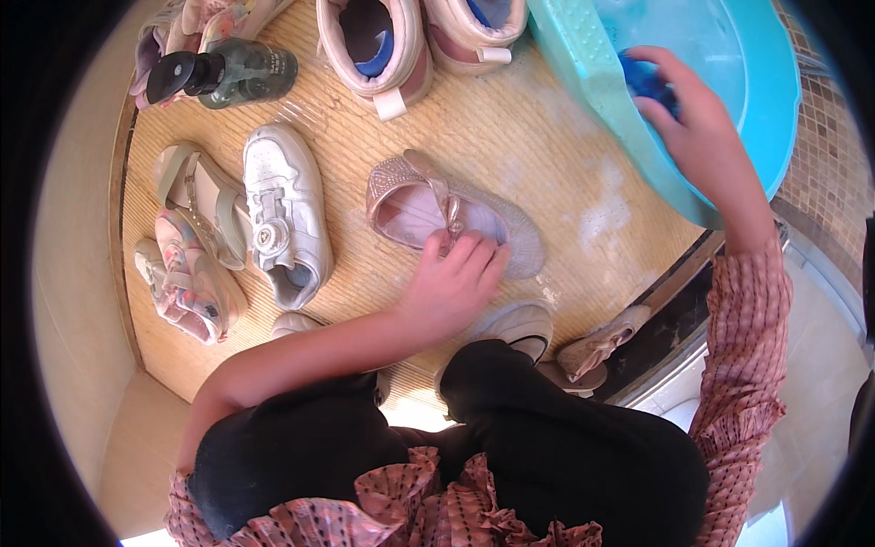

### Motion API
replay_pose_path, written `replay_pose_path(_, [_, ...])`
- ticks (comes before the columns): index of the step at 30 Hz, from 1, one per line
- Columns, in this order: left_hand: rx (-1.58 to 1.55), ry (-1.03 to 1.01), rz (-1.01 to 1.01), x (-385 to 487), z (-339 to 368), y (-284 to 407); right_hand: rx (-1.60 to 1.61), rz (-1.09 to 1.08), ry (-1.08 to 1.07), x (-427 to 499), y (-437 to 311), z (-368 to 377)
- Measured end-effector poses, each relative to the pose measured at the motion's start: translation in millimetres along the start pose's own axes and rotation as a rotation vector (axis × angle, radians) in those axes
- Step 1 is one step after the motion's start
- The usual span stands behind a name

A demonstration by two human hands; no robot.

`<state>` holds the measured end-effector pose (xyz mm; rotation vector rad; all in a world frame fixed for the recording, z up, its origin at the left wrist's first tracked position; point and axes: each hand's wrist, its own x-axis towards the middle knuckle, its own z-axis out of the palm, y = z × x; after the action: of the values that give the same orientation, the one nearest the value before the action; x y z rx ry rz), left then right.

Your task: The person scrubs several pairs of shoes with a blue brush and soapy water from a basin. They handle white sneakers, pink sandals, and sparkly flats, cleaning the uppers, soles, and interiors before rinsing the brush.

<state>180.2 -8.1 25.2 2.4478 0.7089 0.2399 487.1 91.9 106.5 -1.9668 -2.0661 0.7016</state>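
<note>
A pale pink, glittery flat shoe [523, 236] with a strap and bow lies on the ribbed, wet wooden-looking floor in front of me. My left hand [465, 267] has its fingertips on the shoe's strap near the bow, pinching it. My right hand [690, 102] is over the rim of a turquoise plastic basin [772, 137], its fingers curled round a blue object [642, 76], perhaps a brush; the grip partly hides it. Cloudy water shows in the basin. Whitish foam marks [605, 205] lie on the floor between shoe and basin.
A white sneaker [287, 198], a strappy sandal [195, 198] and a colourful sneaker [188, 280] lie at the left. A dark pump bottle [253, 74] lies at the upper left, beside large pink-white sneakers [417, 51]. Another bow shoe [601, 345] lies by my knee.
</note>
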Motion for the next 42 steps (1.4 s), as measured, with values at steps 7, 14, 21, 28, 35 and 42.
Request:
replay_pose_path(7, [-0.415,0.005,-0.204,5,15,-1,-0.136,0.066,-0.430,22,23,18])
replay_pose_path(14, [-0.596,-0.021,0.245,7,-48,-42,0.556,0.214,-0.078,-20,-28,-43])
replay_pose_path(21, [-0.935,-0.099,-0.311,-21,-52,-69,0.560,-0.114,-0.225,-65,-88,14])
replay_pose_path(28, [-0.470,-0.029,-0.207,-22,-42,-78,0.219,-0.484,-0.113,-113,-106,145])
replay_pose_path(35, [-0.295,-0.056,-0.245,-21,-39,-62,0.060,-0.417,0.214,-87,-52,182])
replay_pose_path(42, [-0.575,-0.117,-0.248,-24,-35,-79,0.239,-0.198,0.013,-97,-70,180])
